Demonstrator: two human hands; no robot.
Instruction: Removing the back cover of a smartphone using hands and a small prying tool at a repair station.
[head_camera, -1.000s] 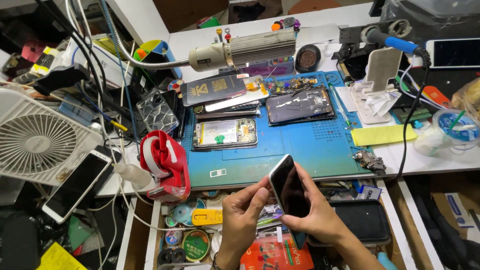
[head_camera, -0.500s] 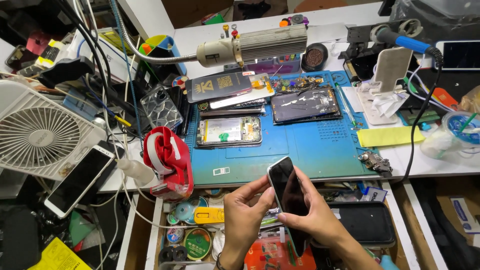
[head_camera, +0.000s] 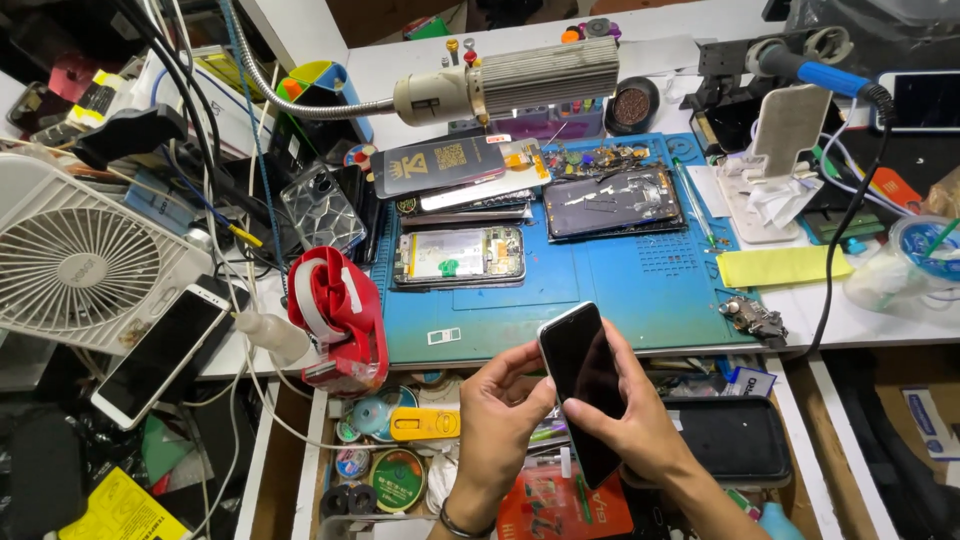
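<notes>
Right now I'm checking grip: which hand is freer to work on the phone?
Left. The right hand cradles the phone from behind; the left hand only pinches its edge, so it likely frees more easily.

Both hands low centre: left hand fingers curled, right hand gripping (thumbs fwd, wrists close).

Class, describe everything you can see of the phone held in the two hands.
The phone is a slim dark slab with a glossy black, unlit screen and a pale edge at its top corner. It is held tilted above the open drawer, just in front of the blue mat. The left hand pinches its left edge; the right hand cradles it from behind.
</notes>
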